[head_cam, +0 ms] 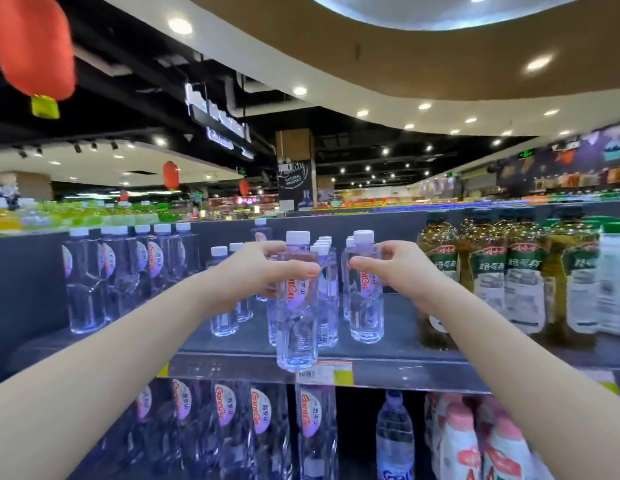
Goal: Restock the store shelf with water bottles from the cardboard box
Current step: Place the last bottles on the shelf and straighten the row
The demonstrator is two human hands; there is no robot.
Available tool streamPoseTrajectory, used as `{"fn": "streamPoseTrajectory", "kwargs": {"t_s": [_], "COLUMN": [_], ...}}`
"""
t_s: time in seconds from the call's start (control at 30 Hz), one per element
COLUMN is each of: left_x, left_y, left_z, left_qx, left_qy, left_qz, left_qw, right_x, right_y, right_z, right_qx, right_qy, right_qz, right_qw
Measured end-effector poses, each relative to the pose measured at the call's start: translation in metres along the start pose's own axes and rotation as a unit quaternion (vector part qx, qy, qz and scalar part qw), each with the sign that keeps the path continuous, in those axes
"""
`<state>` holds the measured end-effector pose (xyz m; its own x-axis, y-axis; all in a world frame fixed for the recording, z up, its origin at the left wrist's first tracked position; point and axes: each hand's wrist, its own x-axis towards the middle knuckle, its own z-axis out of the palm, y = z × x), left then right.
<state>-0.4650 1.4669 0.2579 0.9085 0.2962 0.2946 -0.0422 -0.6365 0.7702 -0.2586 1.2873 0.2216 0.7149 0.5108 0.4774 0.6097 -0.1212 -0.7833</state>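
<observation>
My left hand (263, 271) grips a clear water bottle (297, 327) with a white cap by its upper body, holding it just over the front edge of the grey shelf (398, 344). My right hand (395, 268) is closed around the neck of a second water bottle (366, 306) that stands on the shelf a little to the right. Several more of the same bottles (325, 299) stand in rows behind and between them. The cardboard box is not in view.
Taller water bottles (90, 282) fill the shelf's left part. Green-labelled oil bottles (516, 278) stand at the right. On the shelf below are large water bottles (260, 431) and pink-capped bottles (481, 445). A price tag (325, 372) sits on the shelf edge.
</observation>
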Motion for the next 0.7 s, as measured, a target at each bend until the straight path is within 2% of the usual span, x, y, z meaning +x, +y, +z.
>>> {"fn": "streamPoseTrajectory", "kwargs": {"t_s": [0.3,0.47,0.63,0.7], "left_x": [0.005,0.010,0.018,0.021], "left_y": [-0.014,-0.022,-0.031,-0.033], "left_z": [-0.010,-0.012,-0.014,-0.013], "left_qx": [0.032,0.001,-0.005,-0.013], "left_qy": [0.014,0.010,0.000,0.003], "left_qz": [-0.004,0.004,-0.002,0.003], "left_qw": [0.999,1.000,1.000,1.000], "right_x": [0.031,0.030,0.025,0.027], "right_y": [0.039,0.038,0.039,0.040], "right_z": [0.019,0.023,0.016,0.016], "right_qx": [0.029,-0.006,-0.042,-0.057], "right_qy": [0.013,0.006,-0.059,-0.059], "right_qz": [0.072,0.064,0.075,0.075], "right_qw": [0.997,0.998,0.995,0.994]}}
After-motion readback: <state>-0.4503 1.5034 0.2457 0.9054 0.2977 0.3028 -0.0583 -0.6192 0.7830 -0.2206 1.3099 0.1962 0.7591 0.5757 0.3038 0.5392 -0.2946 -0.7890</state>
